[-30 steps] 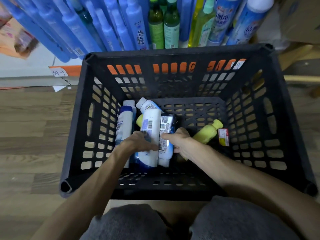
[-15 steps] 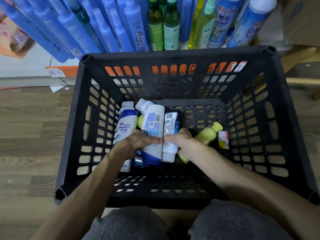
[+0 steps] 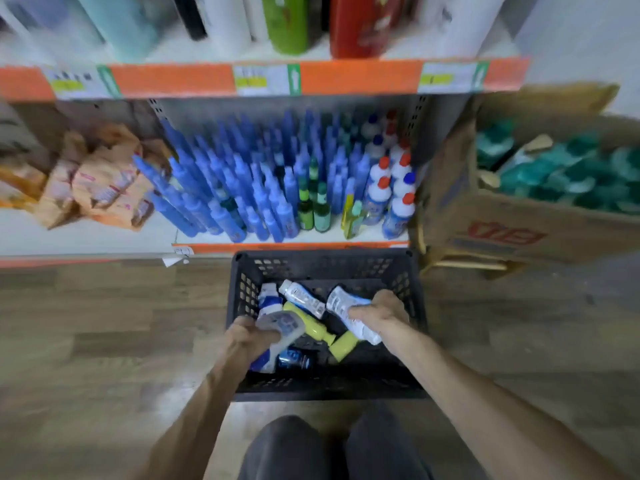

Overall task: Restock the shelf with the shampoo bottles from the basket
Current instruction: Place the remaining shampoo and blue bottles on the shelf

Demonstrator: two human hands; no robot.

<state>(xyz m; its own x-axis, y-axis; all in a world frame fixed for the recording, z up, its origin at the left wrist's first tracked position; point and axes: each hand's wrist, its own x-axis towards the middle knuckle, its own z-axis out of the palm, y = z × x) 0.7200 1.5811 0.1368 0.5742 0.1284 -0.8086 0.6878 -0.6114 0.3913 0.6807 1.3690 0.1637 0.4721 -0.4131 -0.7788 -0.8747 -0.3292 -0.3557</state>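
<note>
A black slotted basket (image 3: 412, 344) stands on the floor in front of the shelf. My left hand (image 3: 247, 339) grips a white and blue shampoo bottle (image 3: 282, 327) lifted above the basket's left side. My right hand (image 3: 379, 315) grips another white and blue shampoo bottle (image 3: 341, 306), raised at the right. Lying in the basket are a white bottle (image 3: 303, 299), a white and blue bottle (image 3: 270, 299), two yellow bottles (image 3: 311, 323) and a dark bottle (image 3: 294, 358). The whole frame is blurred.
The low shelf (image 3: 287, 242) behind the basket is packed with blue bottles (image 3: 242, 188), green bottles (image 3: 313, 209) and white red-capped bottles (image 3: 394, 188). Orange packets (image 3: 100, 185) lie at left. An upper shelf edge (image 3: 263, 79) carries price tags. A cardboard box (image 3: 526, 216) stands right.
Both hands have each lifted a shampoo bottle up out of the pile. The view has pulled back and up, showing the shelves and the box.
</note>
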